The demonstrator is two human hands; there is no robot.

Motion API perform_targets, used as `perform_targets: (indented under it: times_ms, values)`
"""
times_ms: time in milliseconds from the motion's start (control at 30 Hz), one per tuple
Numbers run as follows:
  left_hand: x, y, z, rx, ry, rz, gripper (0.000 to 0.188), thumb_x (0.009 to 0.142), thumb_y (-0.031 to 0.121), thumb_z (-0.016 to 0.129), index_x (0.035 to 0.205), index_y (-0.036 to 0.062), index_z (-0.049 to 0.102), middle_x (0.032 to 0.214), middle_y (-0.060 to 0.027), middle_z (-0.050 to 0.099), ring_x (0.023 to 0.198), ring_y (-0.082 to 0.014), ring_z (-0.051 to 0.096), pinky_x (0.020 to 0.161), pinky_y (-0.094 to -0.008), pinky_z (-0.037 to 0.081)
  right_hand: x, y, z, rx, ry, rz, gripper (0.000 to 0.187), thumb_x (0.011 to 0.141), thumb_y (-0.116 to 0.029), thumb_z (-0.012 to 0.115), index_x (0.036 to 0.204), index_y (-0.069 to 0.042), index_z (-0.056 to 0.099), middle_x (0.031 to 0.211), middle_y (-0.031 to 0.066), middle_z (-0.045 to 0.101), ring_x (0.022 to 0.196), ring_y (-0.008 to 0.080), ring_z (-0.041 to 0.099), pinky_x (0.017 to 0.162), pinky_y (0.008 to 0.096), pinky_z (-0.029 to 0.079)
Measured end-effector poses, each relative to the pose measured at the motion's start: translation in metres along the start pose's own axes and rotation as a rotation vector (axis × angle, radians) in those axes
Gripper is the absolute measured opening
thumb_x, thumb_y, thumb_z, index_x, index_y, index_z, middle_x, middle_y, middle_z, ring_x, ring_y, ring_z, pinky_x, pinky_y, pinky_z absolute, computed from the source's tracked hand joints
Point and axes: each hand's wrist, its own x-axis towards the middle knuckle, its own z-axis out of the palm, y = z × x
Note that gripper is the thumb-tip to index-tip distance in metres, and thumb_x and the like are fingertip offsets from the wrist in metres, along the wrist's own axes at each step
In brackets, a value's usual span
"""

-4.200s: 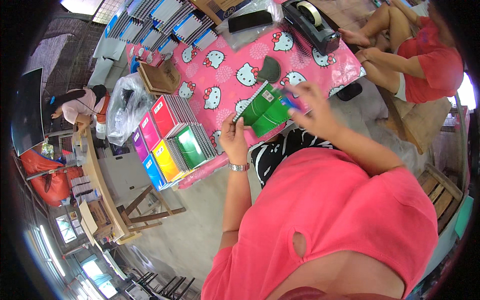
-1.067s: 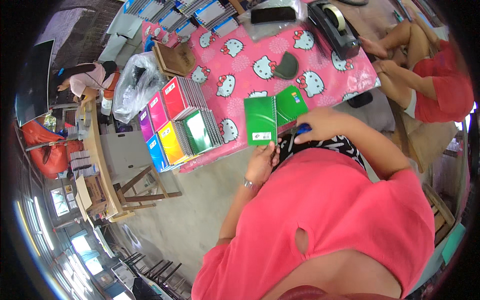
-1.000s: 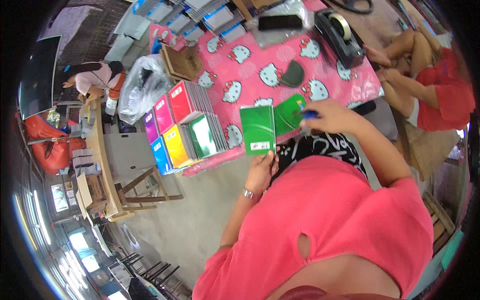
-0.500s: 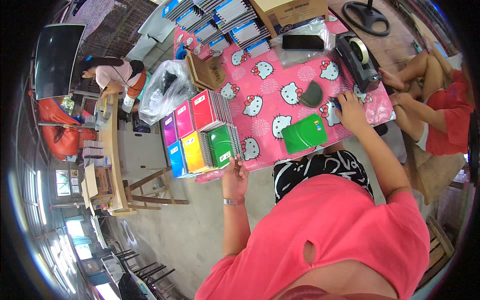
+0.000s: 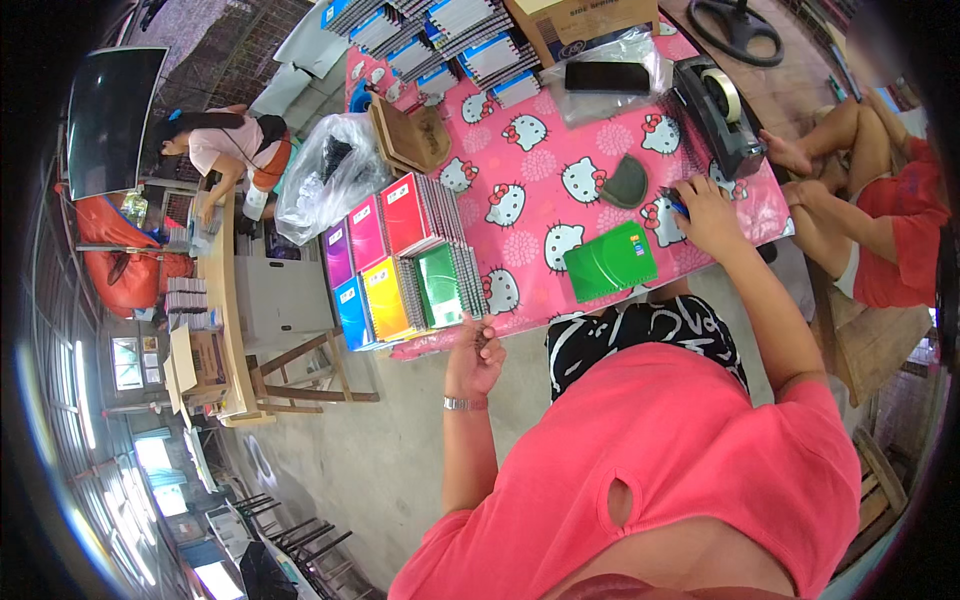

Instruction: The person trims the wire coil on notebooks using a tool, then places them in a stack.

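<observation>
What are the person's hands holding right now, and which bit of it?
The right hand grips something small and blue by its end; what it is cannot be told. The left hand looks empty. The green notebook lies unheld.

green notebook (image 5: 610,262), closed, flat on tablecloth (image 5: 560,140)

- Clear plastic bag (image 5: 330,175) — crumpled, at the counter's (image 5: 560,150) far left end
- Black phone (image 5: 607,77) lying on plastic wrap
- Cardboard box (image 5: 575,20) at the far edge
- Person in pink top (image 5: 225,150) seated at a wooden desk (image 5: 222,300)
</observation>
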Motion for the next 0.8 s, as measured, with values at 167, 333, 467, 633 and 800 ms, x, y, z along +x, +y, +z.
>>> perform_targets:
  times_ms: [167, 333, 467, 633, 800]
  values:
    - [0.027, 0.076, 0.054, -0.237, -0.11, 0.222, 0.026, 0.1, 0.015, 0.046, 0.115, -0.0039, 0.055, 0.099, -0.0114, 0.066, 0.091, -0.0185, 0.063, 0.078, -0.0264, 0.054, 0.002, 0.009, -0.002, -0.029, -0.049, 0.013, 0.046, 0.074, -0.02, 0.073, 0.115, -0.008, 0.057, 0.11, 0.0124, 0.054, 0.109, 0.0317, 0.053, 0.089, 0.0469, 0.043]
    - [0.031, 0.225, 0.14, -0.133, -0.085, 0.692, 0.055, 0.098, 0.018, 0.049, 0.142, -0.0048, 0.027, 0.146, -0.0317, 0.028, 0.129, -0.0394, 0.043, 0.108, -0.0477, 0.039, 0.01, 0.0, -0.012, -0.06, -0.08, -0.01, 0.041, 0.075, -0.019, 0.072, 0.112, -0.008, 0.059, 0.108, 0.0123, 0.056, 0.109, 0.0314, 0.054, 0.089, 0.0463, 0.044]
    - [0.035, 0.202, 0.151, 0.221, -0.012, 0.667, 0.059, 0.098, 0.027, 0.051, 0.145, 0.0039, 0.025, 0.147, -0.0232, 0.028, 0.127, -0.039, 0.044, 0.106, -0.0461, 0.041, 0.028, -0.011, -0.036, -0.092, 0.037, 0.022, 0.029, 0.078, -0.016, 0.067, 0.103, -0.004, 0.06, 0.1, 0.0138, 0.059, 0.104, 0.0331, 0.056, 0.086, 0.0454, 0.046]
    - [0.059, -0.009, 0.153, 1.238, -0.362, 0.603, 0.016, 0.088, 0.01, 0.064, 0.104, 0.0051, 0.066, 0.107, -0.0044, 0.065, 0.09, -0.015, 0.062, 0.079, -0.0269, 0.049, 0.08, 0.03, 0.004, 0.022, 0.252, 0.111, 0.016, 0.084, -0.008, 0.053, 0.096, -0.001, 0.06, 0.1, 0.0191, 0.06, 0.099, 0.0359, 0.061, 0.083, 0.0449, 0.052]
    - [0.052, -0.101, 0.156, 2.015, -0.521, 1.225, 0.03, 0.073, 0.017, 0.075, 0.097, 0.005, 0.061, 0.107, -0.0119, 0.058, 0.103, -0.0301, 0.055, 0.087, -0.042, 0.045, 0.107, 0.028, 0.031, -0.179, 0.172, 0.23, 0.016, 0.088, -0.014, 0.051, 0.097, -0.005, 0.061, 0.1, 0.0177, 0.064, 0.089, 0.0315, 0.068, 0.067, 0.0421, 0.058]
